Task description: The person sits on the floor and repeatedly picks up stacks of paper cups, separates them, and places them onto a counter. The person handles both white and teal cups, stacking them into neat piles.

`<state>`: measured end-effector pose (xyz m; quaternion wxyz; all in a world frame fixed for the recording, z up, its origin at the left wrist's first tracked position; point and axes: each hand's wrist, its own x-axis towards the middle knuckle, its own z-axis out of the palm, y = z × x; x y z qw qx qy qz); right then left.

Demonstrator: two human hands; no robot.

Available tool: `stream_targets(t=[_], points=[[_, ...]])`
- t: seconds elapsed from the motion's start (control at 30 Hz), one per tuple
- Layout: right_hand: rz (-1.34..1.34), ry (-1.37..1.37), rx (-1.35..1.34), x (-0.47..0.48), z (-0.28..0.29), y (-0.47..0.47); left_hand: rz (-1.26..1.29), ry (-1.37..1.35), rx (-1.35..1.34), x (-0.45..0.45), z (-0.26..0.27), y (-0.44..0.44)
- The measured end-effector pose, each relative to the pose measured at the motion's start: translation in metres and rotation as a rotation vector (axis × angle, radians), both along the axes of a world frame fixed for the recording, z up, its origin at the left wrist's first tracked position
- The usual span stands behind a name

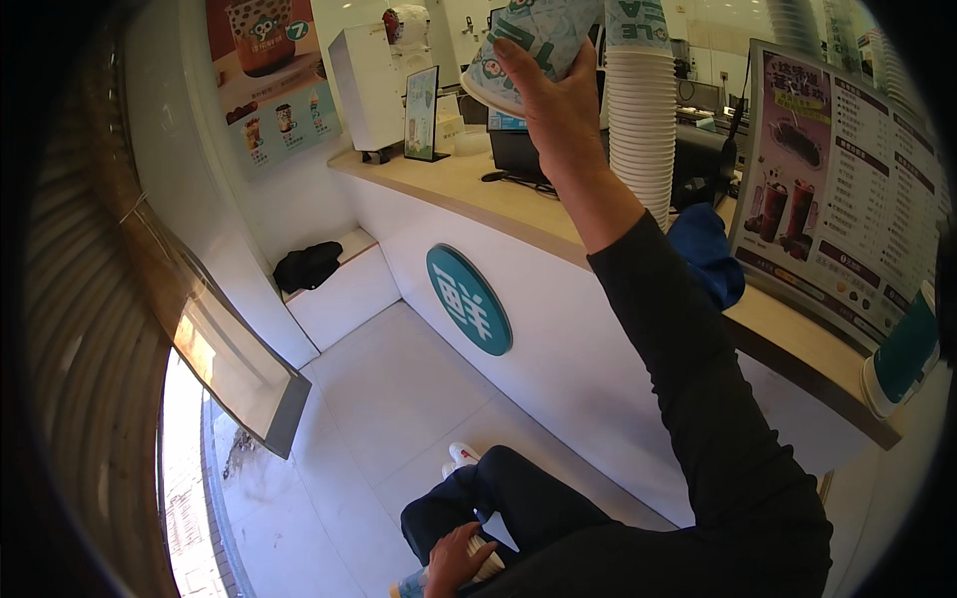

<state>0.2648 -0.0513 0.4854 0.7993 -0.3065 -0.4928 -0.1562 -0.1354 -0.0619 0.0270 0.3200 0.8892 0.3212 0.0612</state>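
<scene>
My right hand (568, 112) is raised above the counter and grips an inverted printed paper cup (549, 37), its wide rim tilted down to the left. Any further cups inside it are hidden. Just right of that hand rises a tall stack of inverted paper cups (641, 134), with white rims and a printed cup on top. Low in the view, my left hand (451, 559) lies at my lap around a stack of paper cups (487, 557) with white rims. Part of this stack is hidden by the hand and cut off by the lower edge.
The wood-topped counter (456, 190) carries a menu board (845, 187), a blue cloth (706, 254), a small sign stand (422, 112) and a white dispenser (366, 90). A teal cup (901, 359) sits near its right end. A black cloth item (308, 265) rests on a low ledge.
</scene>
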Motion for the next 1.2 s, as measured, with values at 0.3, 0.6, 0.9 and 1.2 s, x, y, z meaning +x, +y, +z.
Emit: stream_targets(t=[0.3, 0.6, 0.9, 1.2], points=[[-1.053, -0.255, 0.222, 0.088, 0.145, -0.047, -0.154, -0.972, -0.957, -0.04, -0.188, 0.028], [-1.022, -0.137, -0.088, 0.124, 0.196, -0.105, -0.032, -0.437, -0.538, -0.032, -0.135, 0.02], [-0.898, 0.014, -0.378, 0.123, 0.185, -0.094, -0.177, -0.815, -0.84, -0.034, -0.189, 0.032], [-0.826, 0.008, -0.502, 0.155, 0.139, -0.092, 0.019, -0.297, -0.104, -0.012, -0.053, -0.01]])
